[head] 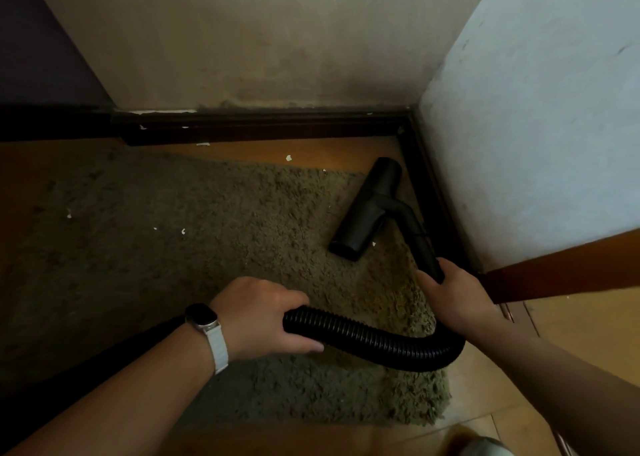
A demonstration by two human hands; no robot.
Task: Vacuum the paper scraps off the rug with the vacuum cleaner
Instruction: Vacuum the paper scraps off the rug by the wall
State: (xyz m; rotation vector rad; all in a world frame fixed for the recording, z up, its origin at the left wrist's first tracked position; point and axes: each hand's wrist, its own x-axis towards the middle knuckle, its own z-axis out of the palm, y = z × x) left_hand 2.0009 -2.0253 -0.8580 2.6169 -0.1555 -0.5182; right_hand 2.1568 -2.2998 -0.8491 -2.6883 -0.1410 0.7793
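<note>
Left hand [266,317] wrapped round the ribbed black hose [381,341], fingers over the top, thumb underneath. Right hand [453,292] curled round the near end of the stiff wand [424,247], close to where the hose joins it. Both hands full.

Floor nozzle [367,209] lies flat at the far right corner of the rug [173,265], its far end poking toward the dark skirting board [263,126].

Paper scraps: one [373,244] just beside the nozzle's near end; two small ones [183,231] mid-rug, to the left; another [69,214] well out to the far left. One more [288,158] lies off the rug on the wood floor [346,152], beyond its far edge.

Handling, as I judge it:
- Wand and nozzle look like hard plastic, light, and stiff enough to carry a push straight down to the head. Steer from the wand, not the hose.
- The hose bends freely, so it gives no steering; my left hand is best used carrying its slack, so the loop doesn't drag over the pile and scatter scraps.
- The rug is shaggy; I expect drag on the nozzle and perhaps the rug bunching. Short strokes, light downward pressure.
- The scraps are featherweight, likely to flutter or lodge in the pile; approach them slowly, nozzle flat
</note>
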